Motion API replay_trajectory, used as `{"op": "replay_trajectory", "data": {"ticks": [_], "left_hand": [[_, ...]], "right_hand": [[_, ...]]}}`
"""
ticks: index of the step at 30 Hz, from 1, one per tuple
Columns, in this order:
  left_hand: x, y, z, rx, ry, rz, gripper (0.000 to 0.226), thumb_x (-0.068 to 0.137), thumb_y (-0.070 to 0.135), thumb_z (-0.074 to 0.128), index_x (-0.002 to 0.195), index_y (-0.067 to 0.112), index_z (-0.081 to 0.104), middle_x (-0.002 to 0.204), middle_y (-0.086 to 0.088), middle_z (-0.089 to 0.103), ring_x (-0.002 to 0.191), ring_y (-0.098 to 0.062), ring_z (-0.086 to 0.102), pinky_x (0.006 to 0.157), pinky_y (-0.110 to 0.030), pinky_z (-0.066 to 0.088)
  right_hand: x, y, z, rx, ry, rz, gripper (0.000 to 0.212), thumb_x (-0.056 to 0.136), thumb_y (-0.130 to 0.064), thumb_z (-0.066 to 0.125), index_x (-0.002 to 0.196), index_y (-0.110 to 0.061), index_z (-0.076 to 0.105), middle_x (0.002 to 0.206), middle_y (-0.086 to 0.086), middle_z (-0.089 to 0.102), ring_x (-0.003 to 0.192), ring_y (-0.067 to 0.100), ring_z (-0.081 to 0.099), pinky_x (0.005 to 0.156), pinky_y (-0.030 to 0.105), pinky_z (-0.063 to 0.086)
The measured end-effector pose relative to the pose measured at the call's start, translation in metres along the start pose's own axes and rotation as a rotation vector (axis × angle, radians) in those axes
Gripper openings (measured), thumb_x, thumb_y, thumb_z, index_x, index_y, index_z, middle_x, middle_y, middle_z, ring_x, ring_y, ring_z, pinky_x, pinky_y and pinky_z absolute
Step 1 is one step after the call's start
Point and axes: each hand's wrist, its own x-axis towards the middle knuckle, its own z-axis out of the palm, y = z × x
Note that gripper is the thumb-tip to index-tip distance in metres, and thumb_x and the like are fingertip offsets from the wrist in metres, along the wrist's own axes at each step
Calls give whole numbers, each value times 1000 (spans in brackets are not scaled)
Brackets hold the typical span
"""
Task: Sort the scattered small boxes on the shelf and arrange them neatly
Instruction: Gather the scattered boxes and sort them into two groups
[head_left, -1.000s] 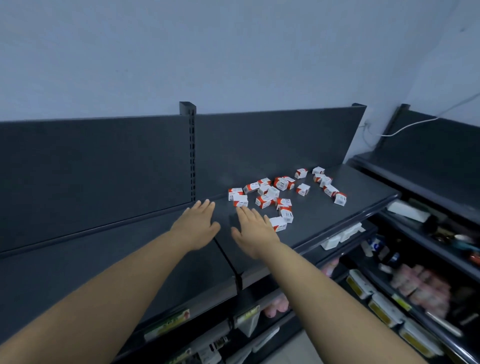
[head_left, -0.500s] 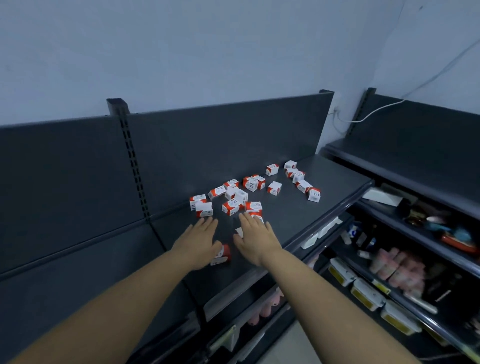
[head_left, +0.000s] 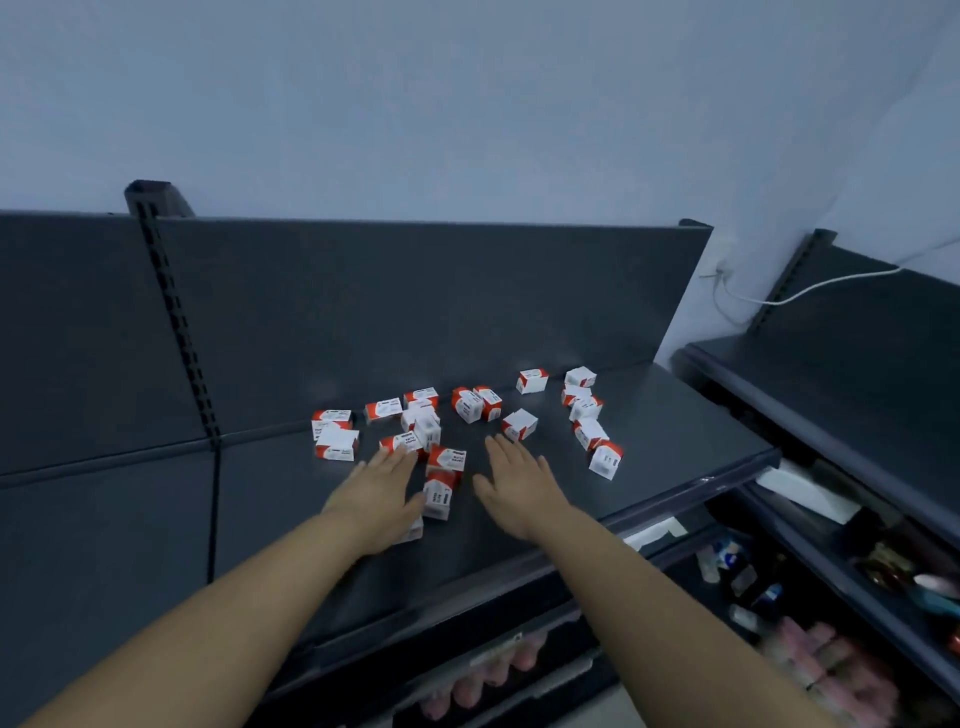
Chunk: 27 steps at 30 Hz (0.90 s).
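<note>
Roughly twenty red-and-white small boxes (head_left: 470, 404) lie scattered on the dark shelf (head_left: 675, 441), the left hand (head_left: 376, 493) and right hand (head_left: 519, 486) hovering flat, fingers (head_left: 501, 453) straight, holding nothing, so sorting seems barely begun; next likely calls for herding the nearest boxes together

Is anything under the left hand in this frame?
A white corner of one small box pokes out beneath the left hand on the shelf. The palm covers the rest, so whether more boxes lie there cannot be told.
</note>
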Motion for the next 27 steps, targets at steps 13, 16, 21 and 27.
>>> {"op": "replay_trajectory", "data": {"ticks": [13,16,21,27], "left_hand": [[18,12,36,-1,-58,-18,71,103,48,29,156,21,-9,163,1,-16,150,-15,-12,122,-41,0],[25,9,41,-1,-47,3,68,104,47,25,155,22,-14,162,4,-18,150,-13,-14,122,-39,-2],[43,8,43,28,-17,48,67,105,45,23,155,21,-14,162,4,-20,150,-13,-16,119,-32,-9],[57,5,46,95,-12,51,79,87,65,-1,155,27,-14,159,11,-26,147,-11,-23,117,-41,-16]], "right_hand": [[30,-1,20,6,-108,-179,66,104,-34,33,159,-19,0,167,-1,-2,153,21,-1,123,48,1],[35,-4,28,21,-135,-203,65,104,-36,31,159,-20,1,167,-3,-3,153,19,-4,122,49,-2],[48,-2,40,85,-115,-185,60,105,-36,26,160,-22,2,167,-9,-3,153,13,-8,121,49,-3],[57,11,45,77,-76,-159,60,105,-40,22,159,-28,1,166,-14,-4,153,14,-8,122,48,-4]]}}
